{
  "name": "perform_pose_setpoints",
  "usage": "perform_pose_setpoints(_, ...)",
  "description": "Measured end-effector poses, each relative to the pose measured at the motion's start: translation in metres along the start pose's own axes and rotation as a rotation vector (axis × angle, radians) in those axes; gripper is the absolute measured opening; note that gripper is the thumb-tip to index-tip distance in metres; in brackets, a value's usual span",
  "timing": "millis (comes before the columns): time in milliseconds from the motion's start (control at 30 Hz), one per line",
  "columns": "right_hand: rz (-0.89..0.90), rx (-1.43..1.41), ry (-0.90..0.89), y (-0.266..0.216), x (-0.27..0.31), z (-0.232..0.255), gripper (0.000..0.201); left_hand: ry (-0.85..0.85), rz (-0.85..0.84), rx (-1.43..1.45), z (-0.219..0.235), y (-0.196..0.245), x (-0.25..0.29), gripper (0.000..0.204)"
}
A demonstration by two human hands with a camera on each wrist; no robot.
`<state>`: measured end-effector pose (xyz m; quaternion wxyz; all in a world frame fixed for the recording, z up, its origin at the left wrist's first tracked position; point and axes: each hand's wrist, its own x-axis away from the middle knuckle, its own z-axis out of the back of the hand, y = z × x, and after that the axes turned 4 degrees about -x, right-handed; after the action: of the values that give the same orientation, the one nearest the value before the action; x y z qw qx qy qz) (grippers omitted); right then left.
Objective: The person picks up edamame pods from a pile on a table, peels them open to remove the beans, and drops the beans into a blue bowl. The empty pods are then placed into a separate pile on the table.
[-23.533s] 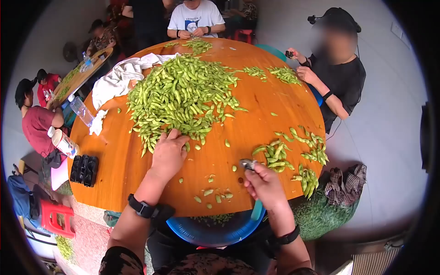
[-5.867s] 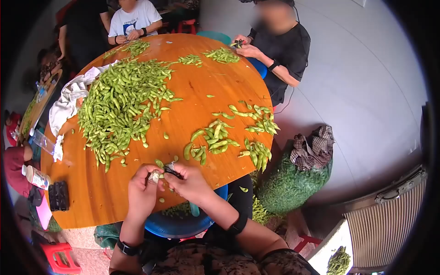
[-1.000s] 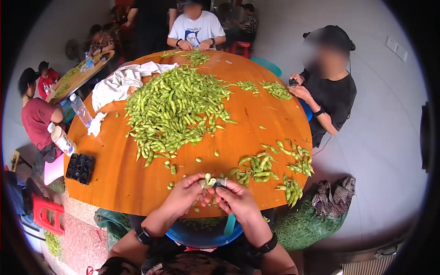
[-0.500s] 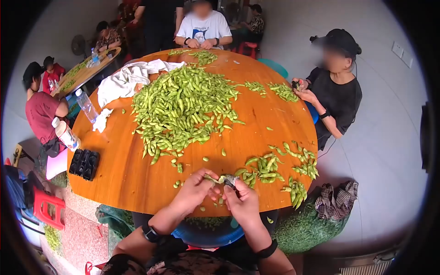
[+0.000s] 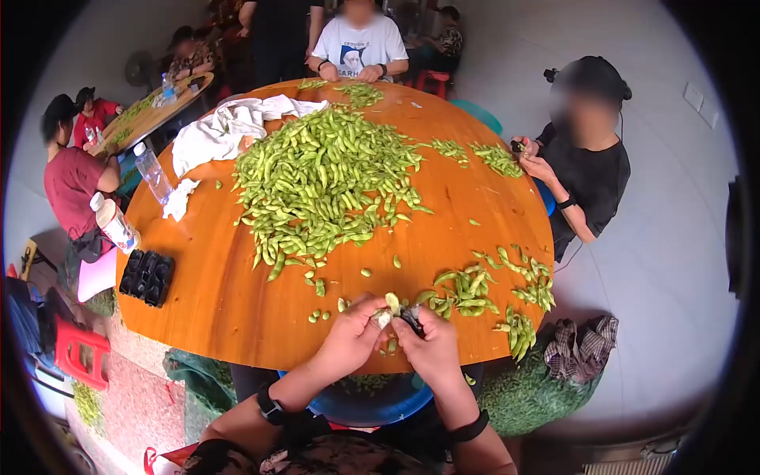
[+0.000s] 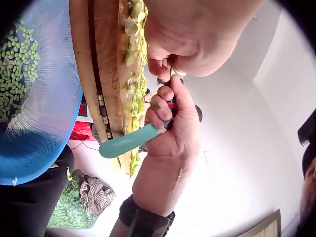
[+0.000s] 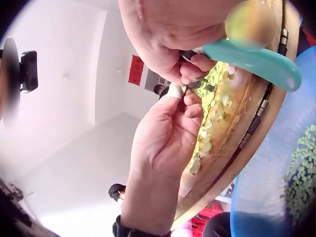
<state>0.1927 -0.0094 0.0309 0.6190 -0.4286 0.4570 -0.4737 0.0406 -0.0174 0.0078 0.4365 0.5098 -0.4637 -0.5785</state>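
Note:
Both hands meet above the front edge of the round wooden table. My left hand (image 5: 348,332) pinches a green soybean pod (image 5: 392,301) between thumb and finger. Against it is my right hand (image 5: 431,344), gripping a tool with a teal handle (image 6: 129,142); the tool's working end is mostly hidden by fingers. The handle juts out below the right palm in both wrist views. Beyond the hands lies a large pile of soybean pods (image 5: 324,174). Under the table edge sits a blue basin (image 5: 372,410), with shelled beans (image 6: 17,69) inside it.
Smaller pod heaps (image 5: 467,291) lie to the right, with loose beans in front. At the left are a black tray (image 5: 146,277), bottles (image 5: 117,226) and a white cloth (image 5: 214,134). Other people sit round the table. A green sack (image 5: 538,392) stands at the right.
The left hand was at the pile 23.5 seconds ago, apart from the right; now the hands meet over a pod. In the last second the fingers shift slightly on it and the head view drifts.

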Motion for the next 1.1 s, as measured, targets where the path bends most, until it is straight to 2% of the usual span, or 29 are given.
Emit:
perform_pose_setpoints(33,-0.087,-0.066,-0.018,-0.004,0.001,0.0,0.014,-0.017,0.014,0.011,-0.001,-0.001,0.0,0.021)
perform_pose_setpoints(67,-0.088,-0.065,-0.021,-0.003,0.001,-0.001,0.014,-0.037,0.028,0.02,-0.001,-0.002,0.001,0.022)
perform_pose_setpoints(100,-0.033,-0.017,0.006,0.0,0.0,-0.001,0.016,-0.037,0.03,0.022,-0.001,0.0,0.002,0.022)
perform_pose_setpoints(167,0.02,0.033,0.038,0.002,0.0,0.0,0.017,0.041,-0.032,-0.324,0.002,0.008,0.004,0.023)
perform_pose_setpoints(200,0.077,0.146,0.095,0.002,-0.001,0.0,0.018,0.036,-0.034,-0.323,0.005,0.01,0.005,0.023)
perform_pose_setpoints(267,0.13,0.259,0.157,0.003,0.0,-0.001,0.018,0.063,-0.105,-0.562,0.01,0.012,0.008,0.027)
perform_pose_setpoints(333,0.239,0.332,0.204,0.008,0.002,-0.005,0.019,0.056,-0.15,-0.534,0.006,0.014,0.01,0.022)
perform_pose_setpoints(367,0.238,0.33,0.201,0.006,0.003,-0.005,0.019,0.055,-0.196,-0.507,0.005,0.014,0.011,0.018)
perform_pose_setpoints(400,0.169,0.288,0.154,0.002,0.004,-0.006,0.019,0.058,-0.195,-0.51,0.006,0.015,0.011,0.018)
perform_pose_setpoints(433,0.099,0.246,0.108,0.0,0.004,-0.006,0.019,-0.024,-0.064,-0.372,0.008,0.015,0.011,0.017)
perform_pose_setpoints(467,0.1,0.244,0.109,0.005,0.004,-0.006,0.019,-0.106,0.064,-0.231,0.008,0.015,0.01,0.016)
perform_pose_setpoints(500,0.074,0.112,0.059,0.012,0.002,-0.007,0.017,-0.109,0.064,-0.232,0.01,0.012,0.01,0.016)
perform_pose_setpoints(533,0.048,-0.019,0.009,0.015,0.002,-0.006,0.016,-0.125,0.148,-0.132,0.012,0.008,0.01,0.016)
perform_pose_setpoints(567,0.047,-0.019,0.012,0.014,0.002,-0.004,0.016,-0.141,0.233,-0.031,0.013,0.005,0.01,0.016)
perform_pose_setpoints(633,-0.337,-0.373,-0.154,-0.002,0.001,0.001,0.009,-0.165,0.221,0.003,0.012,0.006,0.01,0.016)
perform_pose_setpoints(700,-0.377,-0.393,-0.148,-0.006,0.001,-0.001,0.008,-0.185,0.21,0.036,0.012,0.006,0.011,0.016)
perform_pose_setpoints(767,-0.42,-0.414,-0.138,-0.006,0.001,-0.002,0.008,-0.14,0.087,-0.158,0.01,0.005,0.011,0.016)
perform_pose_setpoints(800,-0.448,-0.48,-0.143,-0.004,0.0,-0.001,0.009,-0.142,0.089,-0.157,0.009,0.004,0.011,0.016)
perform_pose_setpoints(867,-0.473,-0.546,-0.149,0.0,-0.001,-0.002,0.01,-0.105,0.013,-0.33,0.009,0.001,0.008,0.017)
perform_pose_setpoints(933,-0.538,-0.624,-0.123,0.005,-0.003,-0.003,0.011,-0.086,0.031,-0.334,0.007,0.0,0.008,0.018)
perform_pose_setpoints(1000,-0.523,-0.63,-0.128,0.006,-0.003,-0.004,0.012,-0.065,0.05,-0.337,0.006,0.001,0.008,0.019)
perform_pose_setpoints(1067,-0.51,-0.637,-0.134,0.007,-0.003,-0.004,0.012,-0.092,0.18,-0.144,0.006,0.003,0.009,0.02)
perform_pose_setpoints(1100,-0.516,-0.634,-0.14,0.009,-0.003,-0.004,0.011,-0.093,0.18,-0.145,0.005,0.005,0.009,0.02)
